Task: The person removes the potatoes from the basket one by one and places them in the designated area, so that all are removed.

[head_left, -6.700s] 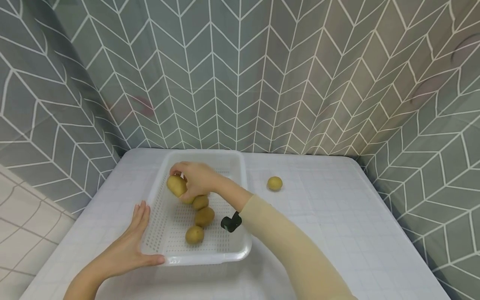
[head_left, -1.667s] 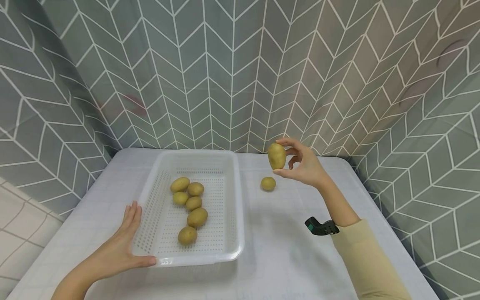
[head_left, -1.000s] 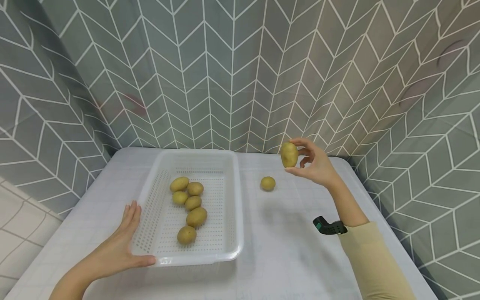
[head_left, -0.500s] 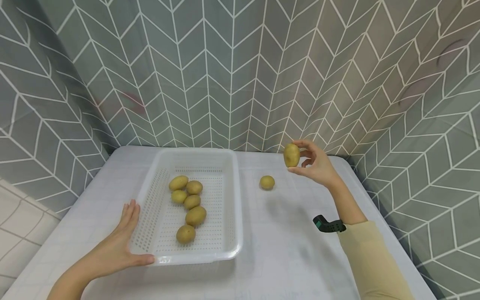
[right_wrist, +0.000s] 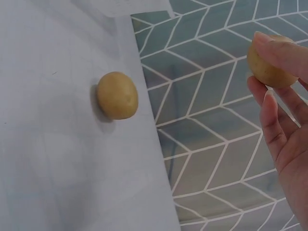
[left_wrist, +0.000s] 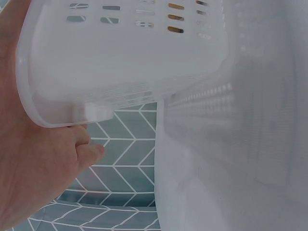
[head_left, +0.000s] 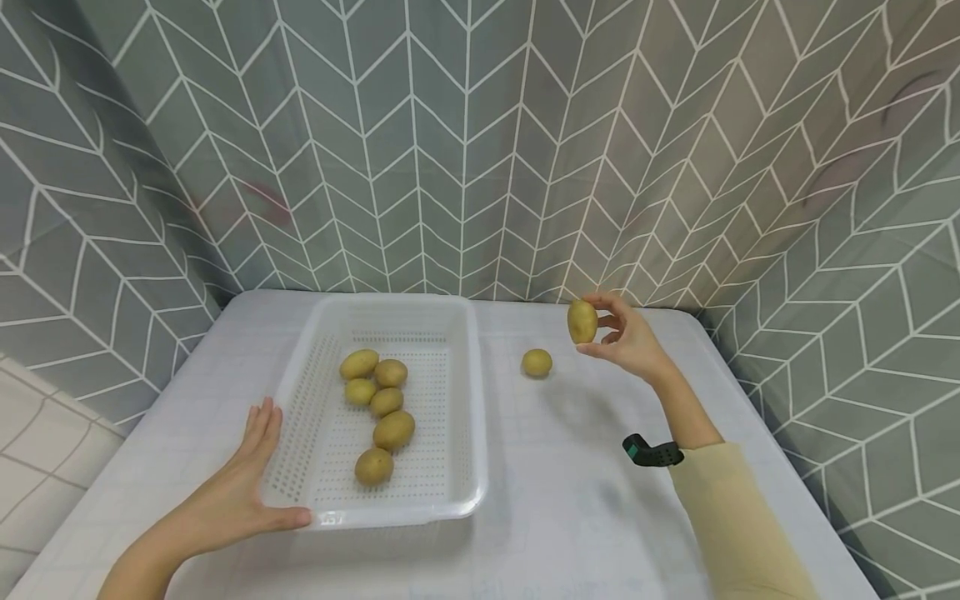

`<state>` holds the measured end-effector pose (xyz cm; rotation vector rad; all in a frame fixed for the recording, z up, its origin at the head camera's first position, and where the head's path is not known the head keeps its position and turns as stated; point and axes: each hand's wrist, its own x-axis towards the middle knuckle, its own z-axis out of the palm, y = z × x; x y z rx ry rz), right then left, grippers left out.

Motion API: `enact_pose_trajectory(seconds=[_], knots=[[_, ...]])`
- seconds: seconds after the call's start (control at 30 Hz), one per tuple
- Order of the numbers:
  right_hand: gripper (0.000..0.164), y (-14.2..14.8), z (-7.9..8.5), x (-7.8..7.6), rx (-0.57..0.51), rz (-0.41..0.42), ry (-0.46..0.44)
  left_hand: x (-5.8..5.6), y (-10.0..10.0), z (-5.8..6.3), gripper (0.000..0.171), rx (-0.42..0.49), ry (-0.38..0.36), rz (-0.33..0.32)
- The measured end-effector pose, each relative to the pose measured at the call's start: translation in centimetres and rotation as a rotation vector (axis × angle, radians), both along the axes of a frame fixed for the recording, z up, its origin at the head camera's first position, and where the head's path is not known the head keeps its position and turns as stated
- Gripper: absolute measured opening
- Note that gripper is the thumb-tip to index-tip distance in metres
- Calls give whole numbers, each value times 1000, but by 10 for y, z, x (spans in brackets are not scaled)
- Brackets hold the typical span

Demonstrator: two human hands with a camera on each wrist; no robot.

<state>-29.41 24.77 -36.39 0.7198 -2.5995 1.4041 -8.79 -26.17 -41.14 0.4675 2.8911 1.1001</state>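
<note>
The held potato (head_left: 582, 322) is located above the far right part of the table, raised off the surface, with its long axis close to vertical. The right hand (head_left: 630, 342) pinches it between the thumb, set at the lower end, and the fingertips, set at the upper end; the remaining fingers are bent behind it. The right wrist view confirms the grip and shows the potato apart from the tabletop.

A loose potato (head_left: 537, 362) rests on the table, to the left of the held potato and nearer the person, between it and the basket.

The white plastic basket (head_left: 431, 408) stands on the left half of the table. Its floor and walls are perforated. It contains six potatoes (head_left: 393, 431), arranged in an irregular line from the far left of the floor to the near side.

The left hand (head_left: 232, 492) is spread at the near left corner of the basket: the fingers extend straight along the outer left wall, and the thumb lies along the near rim.

A black band (head_left: 652, 452) is fitted at the right wrist, next to a beige sleeve (head_left: 731, 517). The table (head_left: 547, 517) carries a white cover. A grey curtain (head_left: 442, 150) with white chevron lines hangs behind it.
</note>
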Motion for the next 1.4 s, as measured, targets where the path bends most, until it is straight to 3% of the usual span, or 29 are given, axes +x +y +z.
enact_pose_trajectory(seconds=[0.37,0.83,1.4], knots=[[74,5,-23,-8,-10,-28,-80,-1,1,4,134,4,-12,3],[71,6,-62,-16,36,-23,-134,1,1,0,134,23,-8,5],[67,-8,-85,-21,238,-112,-118,1,2,1,134,17,-3,10]])
